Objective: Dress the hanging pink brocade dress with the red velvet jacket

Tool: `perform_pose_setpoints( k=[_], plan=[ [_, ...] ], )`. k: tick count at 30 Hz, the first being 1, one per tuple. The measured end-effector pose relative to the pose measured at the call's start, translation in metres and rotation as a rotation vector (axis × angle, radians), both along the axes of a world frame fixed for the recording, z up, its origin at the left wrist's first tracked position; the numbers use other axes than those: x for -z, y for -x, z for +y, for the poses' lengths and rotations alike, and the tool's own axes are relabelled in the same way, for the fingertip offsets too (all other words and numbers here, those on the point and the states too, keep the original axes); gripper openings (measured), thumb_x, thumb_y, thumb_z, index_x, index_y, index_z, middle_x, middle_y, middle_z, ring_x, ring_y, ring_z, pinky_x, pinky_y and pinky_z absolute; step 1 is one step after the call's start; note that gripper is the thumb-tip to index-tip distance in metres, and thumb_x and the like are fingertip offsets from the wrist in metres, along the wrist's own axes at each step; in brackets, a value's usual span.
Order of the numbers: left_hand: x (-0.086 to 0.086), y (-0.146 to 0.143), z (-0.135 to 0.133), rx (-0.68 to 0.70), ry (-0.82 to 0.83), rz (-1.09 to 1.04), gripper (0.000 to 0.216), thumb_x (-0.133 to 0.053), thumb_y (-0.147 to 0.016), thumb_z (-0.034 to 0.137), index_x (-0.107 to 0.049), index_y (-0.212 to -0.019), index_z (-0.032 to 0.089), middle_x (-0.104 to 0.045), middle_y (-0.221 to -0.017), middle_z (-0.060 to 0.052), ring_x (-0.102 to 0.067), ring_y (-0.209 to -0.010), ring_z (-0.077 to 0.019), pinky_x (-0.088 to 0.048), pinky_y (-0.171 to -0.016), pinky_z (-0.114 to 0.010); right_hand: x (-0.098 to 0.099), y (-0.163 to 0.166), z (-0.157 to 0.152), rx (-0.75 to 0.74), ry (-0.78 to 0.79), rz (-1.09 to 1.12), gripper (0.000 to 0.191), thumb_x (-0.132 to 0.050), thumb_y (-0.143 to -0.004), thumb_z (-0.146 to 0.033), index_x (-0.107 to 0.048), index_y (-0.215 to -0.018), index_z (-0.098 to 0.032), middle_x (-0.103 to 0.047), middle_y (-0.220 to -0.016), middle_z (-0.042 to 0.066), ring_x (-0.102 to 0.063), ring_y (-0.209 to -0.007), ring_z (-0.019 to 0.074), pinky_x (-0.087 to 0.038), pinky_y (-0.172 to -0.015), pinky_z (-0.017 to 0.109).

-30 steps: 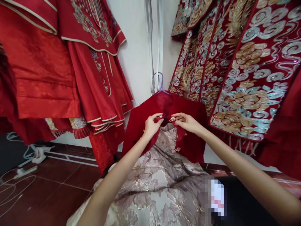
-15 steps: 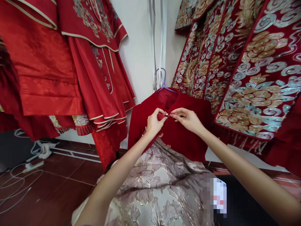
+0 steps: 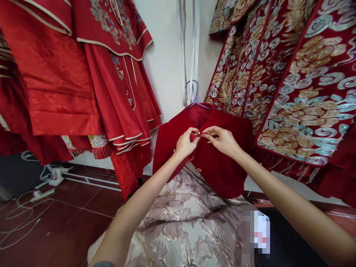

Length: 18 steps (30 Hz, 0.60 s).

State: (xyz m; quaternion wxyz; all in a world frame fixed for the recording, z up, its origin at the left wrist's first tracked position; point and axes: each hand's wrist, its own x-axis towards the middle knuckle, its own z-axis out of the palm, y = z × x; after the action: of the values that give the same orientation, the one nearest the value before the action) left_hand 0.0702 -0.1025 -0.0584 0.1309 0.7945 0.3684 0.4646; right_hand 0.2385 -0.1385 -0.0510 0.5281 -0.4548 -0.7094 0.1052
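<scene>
A dark red velvet jacket point(image 3: 222, 159) hangs on a purple hanger point(image 3: 196, 92) in front of me. At its neckline, my left hand point(image 3: 187, 142) and my right hand point(image 3: 221, 140) meet, each pinching one side of a beaded clasp point(image 3: 199, 134). The fingertips cover part of the clasp, so I cannot tell whether its halves are joined. Lower on the front edge sits another beaded fastener point(image 3: 198, 170). Below the jacket spreads a pale floral brocade skirt point(image 3: 178, 226) with a metallic sheen.
Red garments with cream piping point(image 3: 122, 85) hang at the left. Heavily embroidered red panels point(image 3: 303, 107) hang at the right. White cables point(image 3: 27, 211) and a rack's base bar point(image 3: 91, 184) lie on the tiled floor point(image 3: 75, 211). A black surface point(image 3: 292, 237) is at lower right.
Both hands keep their pinch at the neckline, and the beaded clasp pieces sit slightly closer together. The jacket's lower right front has shifted slightly. The whole view has moved a little.
</scene>
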Motion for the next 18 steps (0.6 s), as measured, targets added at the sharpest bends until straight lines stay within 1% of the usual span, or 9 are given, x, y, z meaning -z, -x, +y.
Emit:
perform_pose_setpoints(
  k=[3, 7, 10, 14, 18],
  plan=[
    [0.0006, -0.0006, -0.0014, -0.005, 0.011, -0.013, 0.026, -0.059, -0.08, 0.024, -0.056, -0.105, 0.027, -0.066, -0.111, 0.001, -0.061, -0.101, -0.0184, -0.044, -0.093, -0.032, 0.0005, -0.0014, -0.0017, 0.007, -0.015, -0.031, 0.019, -0.058, -0.081, -0.028, -0.064, -0.095, -0.017, -0.067, -0.092, 0.006, -0.065, -0.082, 0.0171, -0.06, -0.065, 0.031],
    [0.0007, -0.0008, -0.0041, -0.028, 0.035, -0.028, 0.023, -0.057, -0.081, 0.025, -0.054, -0.103, 0.028, -0.066, -0.106, 0.003, -0.062, -0.097, -0.0173, -0.045, -0.09, -0.031, 0.001, 0.0001, 0.0005, 0.004, -0.032, -0.023, 0.018, -0.059, -0.081, -0.028, -0.064, -0.095, -0.018, -0.067, -0.093, 0.006, -0.065, -0.082, 0.0172, -0.06, -0.063, 0.03],
    [0.0002, -0.0003, -0.0042, -0.008, 0.016, -0.007, 0.019, -0.056, -0.082, 0.024, -0.054, -0.099, 0.028, -0.066, -0.105, 0.004, -0.061, -0.097, -0.0169, -0.045, -0.089, -0.03, 0.0012, 0.0019, 0.0025, 0.013, -0.045, -0.022, 0.019, -0.057, -0.081, -0.028, -0.064, -0.096, -0.018, -0.067, -0.092, 0.006, -0.065, -0.082, 0.0169, -0.06, -0.063, 0.03],
    [-0.0003, 0.0002, -0.0036, 0.007, 0.004, -0.015, 0.018, -0.056, -0.081, 0.024, -0.054, -0.098, 0.028, -0.066, -0.102, 0.004, -0.062, -0.095, -0.0168, -0.045, -0.088, -0.03, 0.0013, 0.004, 0.0026, 0.044, -0.068, -0.023, 0.018, -0.056, -0.081, -0.026, -0.064, -0.095, -0.018, -0.067, -0.092, 0.006, -0.065, -0.081, 0.017, -0.06, -0.066, 0.032],
    [0.0001, -0.001, -0.0045, -0.021, 0.04, -0.025, 0.017, -0.057, -0.081, 0.025, -0.055, -0.097, 0.028, -0.067, -0.102, 0.004, -0.062, -0.095, -0.0174, -0.045, -0.088, -0.031, 0.0022, 0.0053, 0.0017, 0.061, -0.087, -0.041, 0.018, -0.055, -0.081, -0.025, -0.063, -0.096, -0.018, -0.067, -0.095, 0.006, -0.065, -0.082, 0.0174, -0.059, -0.07, 0.034]
  ],
)
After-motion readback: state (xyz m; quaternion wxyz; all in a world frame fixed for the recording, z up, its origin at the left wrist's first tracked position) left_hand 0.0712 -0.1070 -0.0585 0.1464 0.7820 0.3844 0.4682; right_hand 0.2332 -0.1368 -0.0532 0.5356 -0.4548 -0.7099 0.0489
